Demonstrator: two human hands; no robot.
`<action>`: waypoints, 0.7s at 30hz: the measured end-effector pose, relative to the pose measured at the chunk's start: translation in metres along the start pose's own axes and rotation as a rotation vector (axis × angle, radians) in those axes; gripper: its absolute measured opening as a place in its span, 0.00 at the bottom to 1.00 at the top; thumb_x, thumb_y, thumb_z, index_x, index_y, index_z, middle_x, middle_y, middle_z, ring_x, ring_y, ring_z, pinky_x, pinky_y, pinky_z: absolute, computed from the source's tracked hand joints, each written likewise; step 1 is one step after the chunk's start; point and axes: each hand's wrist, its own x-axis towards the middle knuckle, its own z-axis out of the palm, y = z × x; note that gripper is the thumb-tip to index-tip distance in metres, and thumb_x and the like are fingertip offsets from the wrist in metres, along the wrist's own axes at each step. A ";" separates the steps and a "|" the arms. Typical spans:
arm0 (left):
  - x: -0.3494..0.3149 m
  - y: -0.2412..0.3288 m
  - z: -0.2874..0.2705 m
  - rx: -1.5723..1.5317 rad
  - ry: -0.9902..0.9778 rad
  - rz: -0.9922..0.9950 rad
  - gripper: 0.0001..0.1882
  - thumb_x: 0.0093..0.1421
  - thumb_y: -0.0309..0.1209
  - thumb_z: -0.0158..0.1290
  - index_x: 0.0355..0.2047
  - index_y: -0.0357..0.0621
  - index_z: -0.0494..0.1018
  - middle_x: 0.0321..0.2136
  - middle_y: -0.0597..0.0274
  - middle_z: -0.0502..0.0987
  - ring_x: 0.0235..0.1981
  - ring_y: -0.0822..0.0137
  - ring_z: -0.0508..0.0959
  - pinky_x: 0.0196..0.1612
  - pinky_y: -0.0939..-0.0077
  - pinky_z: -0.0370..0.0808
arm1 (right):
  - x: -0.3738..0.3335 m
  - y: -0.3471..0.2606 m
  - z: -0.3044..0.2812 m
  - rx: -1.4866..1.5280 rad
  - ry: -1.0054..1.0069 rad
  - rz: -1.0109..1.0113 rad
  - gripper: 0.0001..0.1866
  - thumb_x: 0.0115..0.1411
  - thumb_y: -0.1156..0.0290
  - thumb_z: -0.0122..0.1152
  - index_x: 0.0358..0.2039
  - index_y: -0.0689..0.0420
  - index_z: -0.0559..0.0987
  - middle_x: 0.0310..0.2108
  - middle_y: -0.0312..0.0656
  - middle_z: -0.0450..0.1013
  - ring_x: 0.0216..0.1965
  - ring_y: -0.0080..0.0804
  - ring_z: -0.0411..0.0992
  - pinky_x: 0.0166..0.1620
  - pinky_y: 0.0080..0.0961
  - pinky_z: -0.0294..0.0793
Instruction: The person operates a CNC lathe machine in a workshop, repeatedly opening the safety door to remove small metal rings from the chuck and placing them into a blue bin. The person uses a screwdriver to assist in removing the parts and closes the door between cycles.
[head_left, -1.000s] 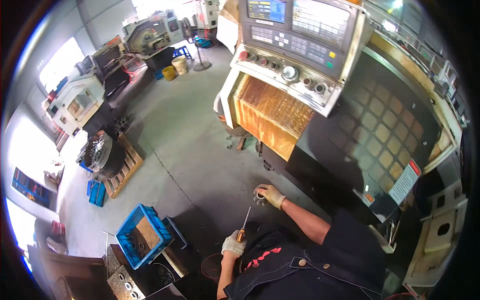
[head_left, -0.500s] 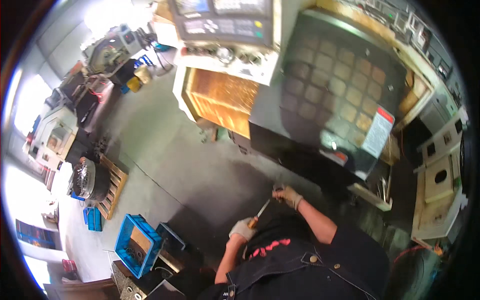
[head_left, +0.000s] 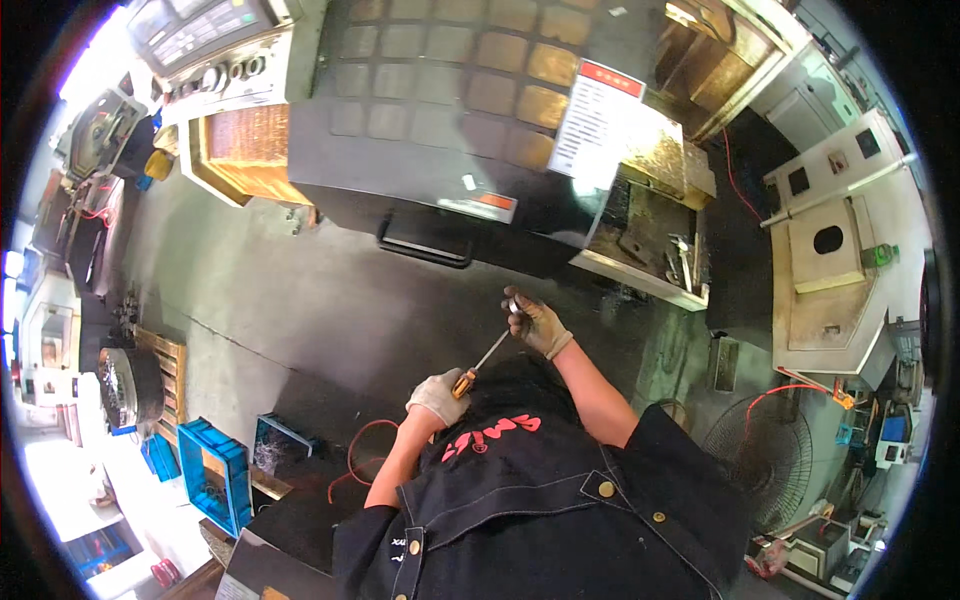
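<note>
My left hand (head_left: 436,399), in a pale work glove, is closed round the orange-and-yellow handle of a screwdriver (head_left: 465,382). The thin metal shaft slants up and right, its end close to my right hand (head_left: 538,325). That hand wears a glove with blackened fingertips and pinches a small shiny metal ring (head_left: 515,304). Whether the screwdriver's end touches the ring is too small to tell. Both hands are in front of my dark clothing, over the grey floor.
Ahead stands a machine with a dark door (head_left: 420,150) and black handle (head_left: 425,252). Right of it, a metal tray (head_left: 640,275) holds tools. A blue crate (head_left: 215,475) and wooden pallet (head_left: 165,370) are at left. A fan (head_left: 765,460) stands at right; another pale machine (head_left: 830,250) is beyond.
My view has swung right, so the machine and its control panel appear further left. Both hands keep their holds, and the metal ring shows more plainly now.
</note>
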 end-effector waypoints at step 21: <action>0.039 0.077 0.012 0.096 -0.001 0.139 0.16 0.45 0.36 0.50 0.37 0.48 0.68 0.28 0.48 0.75 0.33 0.48 0.74 0.36 0.58 0.70 | -0.039 -0.069 -0.041 0.068 0.000 -0.181 0.19 0.56 0.55 0.46 0.33 0.60 0.74 0.24 0.39 0.70 0.16 0.22 0.64 0.17 0.16 0.59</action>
